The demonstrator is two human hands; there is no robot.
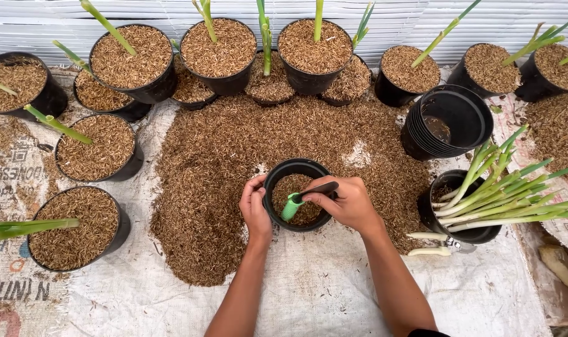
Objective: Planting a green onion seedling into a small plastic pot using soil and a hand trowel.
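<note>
The left hand grips the black pot at nine o'clock; the right hand holds a green-handled trowel inside it. Filling looks underway; more husk, heaped at twelve o'clock, seems needed.

trowel blade hidden in pot, shoots cut off

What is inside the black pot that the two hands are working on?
The black pot holds brown husks, filling it partly. The right hand pushes a green-tipped tool into them; the left hand grips the rim. The pot's bottom is covered.
</note>
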